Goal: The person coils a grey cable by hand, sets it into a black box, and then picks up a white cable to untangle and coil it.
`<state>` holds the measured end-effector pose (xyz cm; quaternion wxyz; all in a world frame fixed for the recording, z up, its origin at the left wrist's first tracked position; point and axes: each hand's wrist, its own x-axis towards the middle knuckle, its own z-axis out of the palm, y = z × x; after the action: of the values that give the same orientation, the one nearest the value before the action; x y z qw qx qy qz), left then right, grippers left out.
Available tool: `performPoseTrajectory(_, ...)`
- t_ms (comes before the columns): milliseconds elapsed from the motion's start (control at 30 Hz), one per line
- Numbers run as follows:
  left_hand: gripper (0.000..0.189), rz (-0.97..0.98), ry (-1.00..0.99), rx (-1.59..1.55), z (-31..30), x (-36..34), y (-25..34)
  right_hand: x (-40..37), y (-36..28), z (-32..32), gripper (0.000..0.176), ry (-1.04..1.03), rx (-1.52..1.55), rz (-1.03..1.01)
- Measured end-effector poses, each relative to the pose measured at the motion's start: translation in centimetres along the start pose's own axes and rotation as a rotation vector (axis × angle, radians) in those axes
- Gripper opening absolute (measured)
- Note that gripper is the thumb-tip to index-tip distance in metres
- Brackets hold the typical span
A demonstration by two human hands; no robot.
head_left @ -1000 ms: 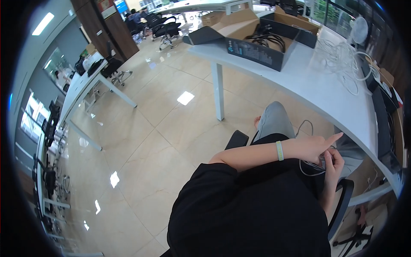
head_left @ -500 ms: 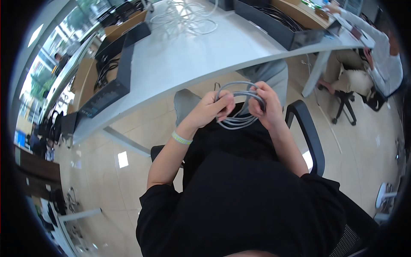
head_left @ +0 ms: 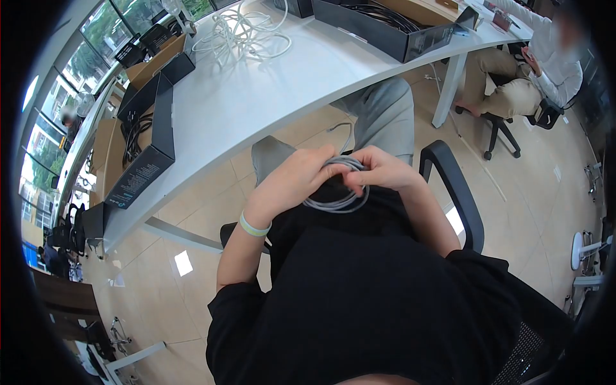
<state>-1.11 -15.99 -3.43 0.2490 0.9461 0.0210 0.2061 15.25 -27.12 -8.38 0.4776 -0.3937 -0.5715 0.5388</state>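
Note:
A grey cable is wound into a coil of several loops above my lap. My left hand is closed around the coil's left side, thumb across the loops. From the right, my right hand pinches the coil near its top, its fingers close to those of my left hand. One loose cable end sticks up past the coil, toward the table edge. The lower loops hang below my fingers. Parts of the coil are hidden behind both hands.
Before me stands a white table bearing a tangle of white cable. Open black boxes with dark cables stand at the left and far side. A seated person is at the right. A chair armrest flanks my right arm.
My hands have come closer together, and the right hand has moved left onto the coil's top. The coil sits lower and tighter. The view has shifted slightly.

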Motion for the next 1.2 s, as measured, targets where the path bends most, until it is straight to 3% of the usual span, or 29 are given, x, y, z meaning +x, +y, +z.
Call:
performPoseTrajectory(67, 0.02, -0.455, -0.252, -0.442, -1.5, 0.5, 1.9, -0.1, -1.1, 0.9, 0.034, 0.053, 0.012, 0.041)
performPoseTrajectory(133, 0.019, -0.423, -0.183, -0.568, -0.7, 0.3, 0.5, 0.1, -1.0, 1.3, 0.031, 0.221, 0.031, -0.027)
performPoseTrajectory(200, 0.018, -0.39, -0.106, -0.689, -0.3, 0.1, -0.8, 0.3, -0.9, 1.5, 0.029, 0.234, -0.001, -0.084)
performPoseTrajectory(267, 0.023, -0.318, -0.079, -0.875, -0.2, -0.1, -1.5, 0.6, 0.2, 1.1, 0.03, 0.34, 0.154, -0.211)
performPoseTrajectory(333, 0.02, -0.378, -0.061, -0.885, -0.2, -0.4, -1.8, 0.9, 0.9, 0.7, 0.027, 0.341, 0.145, -0.238)
performPoseTrajectory(400, 0.012, -0.524, 0.053, -1.232, 0.9, -1.0, -3.0, 1.6, 1.3, 0.8, 0.029, 0.357, 0.423, -0.545)
performPoseTrajectory(467, 0.015, -0.566, 0.188, -1.246, 2.3, -0.8, -3.1, 1.7, 1.0, 0.9, 0.033, 0.355, 0.399, -0.527)
performPoseTrajectory(533, 0.027, -0.312, 0.338, -1.497, 3.3, -0.5, -2.4, 2.1, 1.5, 1.0, 0.034, 0.308, 0.515, -0.564)
performPoseTrajectory(567, 0.031, -0.355, 0.372, -1.508, 3.6, -0.4, -2.1, 2.2, 1.7, 1.0, 0.034, 0.296, 0.52, -0.558)
performPoseTrajectory(600, 0.031, -0.36, 0.384, -1.505, 3.3, -0.6, -1.9, 2.3, 2.0, 1.0, 0.034, 0.257, 0.586, -0.506)
performPoseTrajectory(667, 0.032, -0.26, 0.198, -1.799, 2.5, -1.2, -1.7, 2.3, 2.1, 0.9, 0.036, 0.21, 0.655, -0.45)
performPoseTrajectory(733, 0.034, -0.322, 0.204, -1.743, 1.4, -1.3, -1.0, 2.1, 2.0, 0.4, 0.042, 0.126, 0.609, -0.358)
performPoseTrajectory(767, 0.036, -0.378, 0.2, -1.692, 0.9, -1.3, -0.9, 1.9, 2.7, -0.6, 0.054, 0.079, 0.555, -0.283)
performPoseTrajectory(933, 0.042, -0.528, 0.093, -1.526, -0.6, -1.8, -1.3, 1.5, 0.9, -0.7, 0.066, 0.043, 0.623, -0.304)
performPoseTrajectory(1000, 0.044, -0.566, 0.025, -1.445, -0.4, -1.6, -0.9, 1.2, 0.6, -0.7, 0.063, 0.057, 0.499, -0.216)
performPoseTrajectory(1033, 0.044, -0.595, 0.043, -1.302, 0.0, -1.3, -0.3, 1.4, 0.1, 0.0, 0.029, 0.105, 0.454, -0.178)
performPoseTrajectory(1067, 0.045, -0.621, 0.06, -1.159, 0.3, -1.1, 0.0, 1.5, 0.3, 0.2, 0.029, 0.111, 0.455, -0.178)
performPoseTrajectory(1133, 0.046, -0.57, 0.047, -1.162, 0.7, -1.0, 0.1, 1.7, 0.5, 0.6, 0.009, 0.277, 0.67, -0.098)
performPoseTrajectory(1167, 0.043, -0.524, 0.091, -1.146, 1.0, -0.8, 0.4, 1.7, 0.4, 1.2, 0.024, 0.416, 0.635, -0.134)
performPoseTrajectory(1200, 0.04, -0.474, 0.135, -1.128, 1.2, -0.6, 0.7, 1.6, 0.6, 1.2, 0.024, 0.422, 0.633, -0.137)
